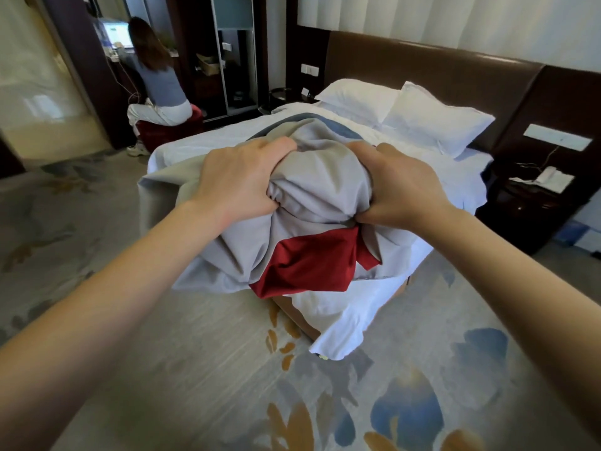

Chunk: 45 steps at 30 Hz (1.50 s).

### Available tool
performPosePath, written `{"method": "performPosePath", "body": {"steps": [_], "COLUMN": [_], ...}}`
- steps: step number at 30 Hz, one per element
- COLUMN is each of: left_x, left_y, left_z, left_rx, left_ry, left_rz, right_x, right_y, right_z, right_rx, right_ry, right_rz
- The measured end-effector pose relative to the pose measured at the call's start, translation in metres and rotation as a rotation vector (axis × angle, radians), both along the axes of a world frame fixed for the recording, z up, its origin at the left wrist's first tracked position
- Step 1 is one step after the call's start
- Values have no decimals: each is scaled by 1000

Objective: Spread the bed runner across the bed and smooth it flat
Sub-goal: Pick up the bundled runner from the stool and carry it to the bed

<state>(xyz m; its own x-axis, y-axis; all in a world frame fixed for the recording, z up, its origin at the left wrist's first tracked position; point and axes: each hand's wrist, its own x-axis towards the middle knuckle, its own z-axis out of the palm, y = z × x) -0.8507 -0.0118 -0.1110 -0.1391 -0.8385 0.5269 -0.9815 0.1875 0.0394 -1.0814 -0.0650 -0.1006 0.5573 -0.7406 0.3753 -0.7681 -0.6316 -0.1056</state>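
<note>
Fingers (280, 145) of the left hand (239, 182) are curled deep into the bunched runner (320, 180), clamped on a fistful of its grey cloth. The right hand (401, 187) grips the same wad from the other side, thumb low and fingers dug in at the top. The runner sits between the two hands as a crumpled mound, grey side out (a red fold shows below the wrists, a blue edge behind). Its loose folds spill down and to the left onto the near corner of the bed (374, 301). The white sheet there is rumpled and hangs off the corner toward the carpet (195, 369). Two pillows (432, 122) lie at the far end against the brown headboard (422, 66). A dark nightstand (527, 203) stands to the right. At the far left another person (156, 70) sits on a red stool (169, 130), facing away.
</note>
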Motion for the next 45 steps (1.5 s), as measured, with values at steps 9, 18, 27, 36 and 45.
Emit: {"method": "performPosePath", "body": {"steps": [9,18,27,36,45], "left_x": [104,187,253,310,394], "left_y": [-89,-189,-317,-426,-531], "left_z": [3,-12,-9,-7,-23], "left_rx": [-33,-21,-45,-37,-33], "left_ry": [-46,-9,-52,-27,-47], "left_rz": [-37,-33,-57,-108,-212], "right_x": [103,184,248,306,387], "right_y": [-77,-177,-303,-404,-479], "right_z": [-5,-10,-7,-5,-19], "right_rx": [3,34,10,23,42], "right_ry": [-41,10,34,36,43], "right_rz": [-48,-36,-63,-105,-228]}}
